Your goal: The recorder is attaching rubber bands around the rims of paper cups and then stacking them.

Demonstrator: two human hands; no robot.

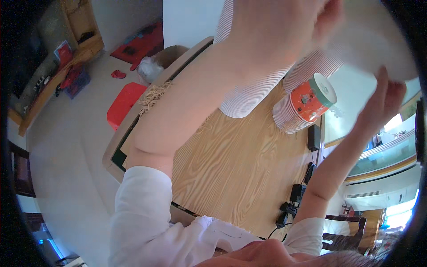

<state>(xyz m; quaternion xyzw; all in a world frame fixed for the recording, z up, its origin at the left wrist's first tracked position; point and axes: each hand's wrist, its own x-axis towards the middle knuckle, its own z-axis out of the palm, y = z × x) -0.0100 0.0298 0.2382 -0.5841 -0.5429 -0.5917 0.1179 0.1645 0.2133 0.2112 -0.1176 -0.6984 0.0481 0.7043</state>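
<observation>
While your arms reach up and across the worktop (240,169), both hands work toward its far right corner, raised, high in the view. Left hand (282,31): at the upper edge, blurred, fingers bent toward a white object (378,44); cannot tell whether they hold anything. Right hand (389,95): fingertips drawn close together, meeting the object's lower edge; cannot tell if they pinch it or only touch. The object itself is smeared, too blurred to name; it shows beyond the far right corner, between your hands.

Below your left hand, a tall stack (249,98) of white cups, partly covered by your forearm. Second stack (311,71) of white cups to its right, nearer the right edge. Just in front of that, a short stack (284,115) ending in a red cup (307,102) with a green band and pale closed end.

Shavings (153,95) heaped at the left edge of the worktop, beside your left forearm. Black adapters (297,193) with cables along the right edge. Off the left edge, a red stool (123,107) and a white bag (150,70).
</observation>
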